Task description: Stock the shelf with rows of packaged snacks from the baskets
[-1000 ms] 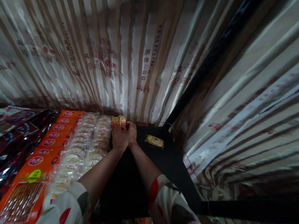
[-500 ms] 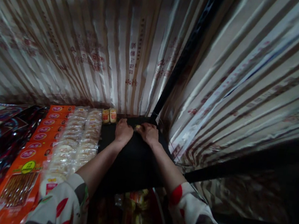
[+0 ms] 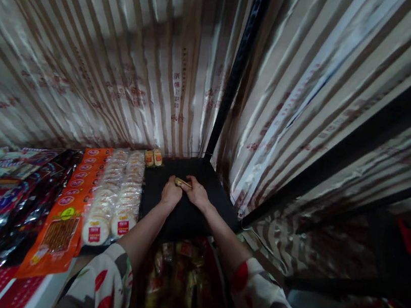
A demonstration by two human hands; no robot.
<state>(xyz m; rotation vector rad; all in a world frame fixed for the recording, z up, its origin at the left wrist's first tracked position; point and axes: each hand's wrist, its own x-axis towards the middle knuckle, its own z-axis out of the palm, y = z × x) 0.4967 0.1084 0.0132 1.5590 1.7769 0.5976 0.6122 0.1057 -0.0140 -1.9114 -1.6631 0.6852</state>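
Over the black shelf point(image 3: 188, 223), both my hands are closed on one small gold-wrapped snack packet point(image 3: 183, 183). My left hand point(image 3: 171, 193) pinches its left end, and my right hand point(image 3: 197, 194) has its fingers along the other end. Two small yellow packets point(image 3: 153, 157) stand side by side at the back left of the shelf. Beside them run two rows of round white crackers in clear wrappers point(image 3: 107, 211). Which print the held packet carries cannot be made out.
Orange snack bags point(image 3: 62, 220) overlap in a row at the left, with dark shiny bags point(image 3: 31, 196) further out. Below the shelf front lies a container of gold and red packets point(image 3: 181, 273). A black metal post point(image 3: 232, 86) rises at the back corner before a striped curtain point(image 3: 145, 64).
My hands have drawn back from the rear of the shelf and come together, the gold packet now showing between them. The camera view has shifted, bringing more of the lower container into sight.
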